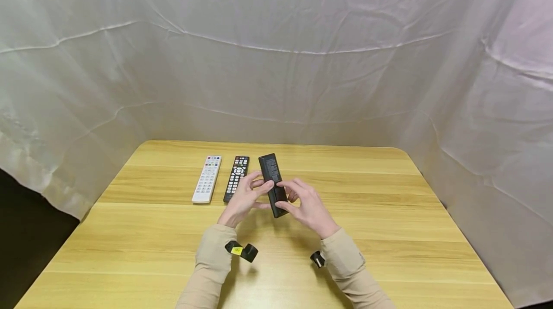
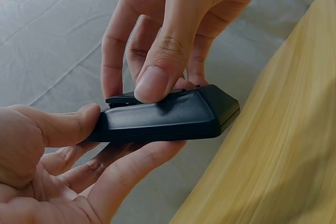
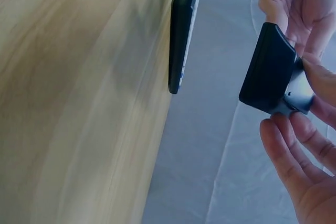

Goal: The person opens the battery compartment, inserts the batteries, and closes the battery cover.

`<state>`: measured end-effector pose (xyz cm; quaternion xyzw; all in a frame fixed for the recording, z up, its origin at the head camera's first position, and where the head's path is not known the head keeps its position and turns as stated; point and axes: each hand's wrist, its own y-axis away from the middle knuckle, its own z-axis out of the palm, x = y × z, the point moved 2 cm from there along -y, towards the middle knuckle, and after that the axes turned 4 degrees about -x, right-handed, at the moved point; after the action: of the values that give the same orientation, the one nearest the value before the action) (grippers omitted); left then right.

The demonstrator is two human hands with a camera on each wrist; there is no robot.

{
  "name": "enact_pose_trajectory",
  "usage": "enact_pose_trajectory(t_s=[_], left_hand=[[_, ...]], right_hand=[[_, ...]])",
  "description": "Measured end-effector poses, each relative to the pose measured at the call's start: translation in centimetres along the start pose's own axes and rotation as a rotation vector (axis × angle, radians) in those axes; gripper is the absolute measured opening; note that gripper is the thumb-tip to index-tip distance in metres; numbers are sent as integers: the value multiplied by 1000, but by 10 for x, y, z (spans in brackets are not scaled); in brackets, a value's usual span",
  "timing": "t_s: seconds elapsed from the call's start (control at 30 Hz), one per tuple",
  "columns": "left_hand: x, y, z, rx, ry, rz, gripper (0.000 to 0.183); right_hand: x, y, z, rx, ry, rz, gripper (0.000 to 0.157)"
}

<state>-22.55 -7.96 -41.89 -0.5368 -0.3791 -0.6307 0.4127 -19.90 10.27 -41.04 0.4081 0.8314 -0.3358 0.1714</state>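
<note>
A black remote control is held above the table, its labelled back turned up. My left hand grips it from the left, thumb along one edge and fingers underneath, as the left wrist view shows. From the other side my right hand pinches the battery cover between thumb and fingers at the remote's near half. One end of that cover stands slightly raised from the body. In the right wrist view the remote's end faces the camera. The inside of the battery compartment is hidden.
Left of the hands, a second black remote lies buttons up on the wooden table. Beside it lies a white remote, also buttons up. Pale cloth hangs behind the table and at both sides.
</note>
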Motion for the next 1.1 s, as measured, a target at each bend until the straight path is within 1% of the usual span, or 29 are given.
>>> enact_pose_trajectory(t_s=[0.27,0.5,0.57,0.83,0.93,1.0,1.1], left_hand=[[-2,-2,-2,5,9,0,43],[-3,-3,-2,-9,33,16,42],[-2,-3,-2,-7,37,11,41],[0,-2,2,2,41,8,42],[0,-1,2,2,47,4,43],[0,0,2,-17,50,-3,44],[0,1,0,-72,55,-5,48]], right_hand=[[0,1,2,33,78,-49,40],[0,1,2,55,116,-129,46],[0,1,2,55,129,-142,46],[-4,1,3,58,151,-117,39],[-4,1,4,64,168,-113,41],[-3,1,6,71,175,-110,44],[-2,2,7,83,159,-108,50]])
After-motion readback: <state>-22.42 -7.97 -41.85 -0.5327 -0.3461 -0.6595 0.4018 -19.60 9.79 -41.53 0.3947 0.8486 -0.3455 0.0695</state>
